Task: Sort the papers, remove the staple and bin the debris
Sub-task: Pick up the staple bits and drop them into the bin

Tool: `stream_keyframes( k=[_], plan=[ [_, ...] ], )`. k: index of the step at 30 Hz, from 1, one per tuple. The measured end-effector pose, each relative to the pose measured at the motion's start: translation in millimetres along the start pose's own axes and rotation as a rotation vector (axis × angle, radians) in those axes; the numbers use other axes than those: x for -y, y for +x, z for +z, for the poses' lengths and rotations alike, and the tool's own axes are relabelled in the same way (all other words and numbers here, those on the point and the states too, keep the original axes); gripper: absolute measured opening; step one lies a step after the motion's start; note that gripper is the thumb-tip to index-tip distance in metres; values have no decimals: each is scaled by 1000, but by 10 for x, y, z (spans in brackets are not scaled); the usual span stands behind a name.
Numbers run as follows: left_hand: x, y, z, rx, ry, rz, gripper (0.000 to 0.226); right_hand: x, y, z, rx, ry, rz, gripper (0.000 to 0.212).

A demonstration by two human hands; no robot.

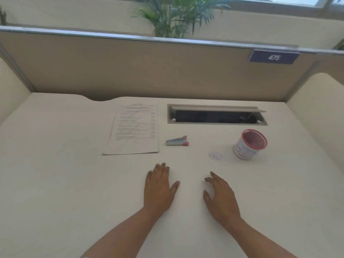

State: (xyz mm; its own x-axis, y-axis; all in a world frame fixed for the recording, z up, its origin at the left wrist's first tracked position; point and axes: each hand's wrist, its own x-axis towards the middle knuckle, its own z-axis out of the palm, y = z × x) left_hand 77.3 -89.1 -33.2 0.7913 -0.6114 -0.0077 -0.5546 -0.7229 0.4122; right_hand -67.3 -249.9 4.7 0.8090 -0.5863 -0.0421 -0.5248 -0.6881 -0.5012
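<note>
A stack of printed papers [133,129] lies flat on the white desk [55,174], left of centre. Just right of it rests a small grey stapler with red ends [177,141]. Further right lies a small pile of pale paper scraps [215,155], and beside that stands a red mesh bin with a white wrap [249,144], tilted in the view. My left hand [159,189] lies flat on the desk below the stapler, fingers together, holding nothing. My right hand [220,197] hovers with fingers spread, below the scraps, also holding nothing.
An open cable hatch [216,114] is set into the desk behind the stapler. A tan partition [149,69] with a blue number plate [274,57] closes the back. Cream side panels stand left and right. A plant [175,15] rises behind the partition.
</note>
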Motion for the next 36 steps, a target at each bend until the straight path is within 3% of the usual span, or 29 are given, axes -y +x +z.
stream_keyframes(
  k=[3, 10, 17, 22, 29, 36],
  plan=[
    [-59, -25, 102, -41, 28, 28, 71, -266, -172, -98, -18, -26, 61, 43],
    [-81, -46, 131, -105, 54, 20, 78, -504, -108, -246, 20, -34, 4, 41],
    [-77, 0, 138, -72, 92, -15, 84, -558, 445, -377, 28, 85, 36, 47],
    [-74, 26, 140, -61, 99, -46, 85, -584, 1012, -443, 83, 31, 77, 55],
    [-99, 53, 101, -59, 66, -63, 83, -532, 1497, -438, 181, -72, -53, 51],
    [-107, 41, 89, -75, 50, -66, 80, -419, 1560, -434, 236, -221, -238, 27]
  ],
)
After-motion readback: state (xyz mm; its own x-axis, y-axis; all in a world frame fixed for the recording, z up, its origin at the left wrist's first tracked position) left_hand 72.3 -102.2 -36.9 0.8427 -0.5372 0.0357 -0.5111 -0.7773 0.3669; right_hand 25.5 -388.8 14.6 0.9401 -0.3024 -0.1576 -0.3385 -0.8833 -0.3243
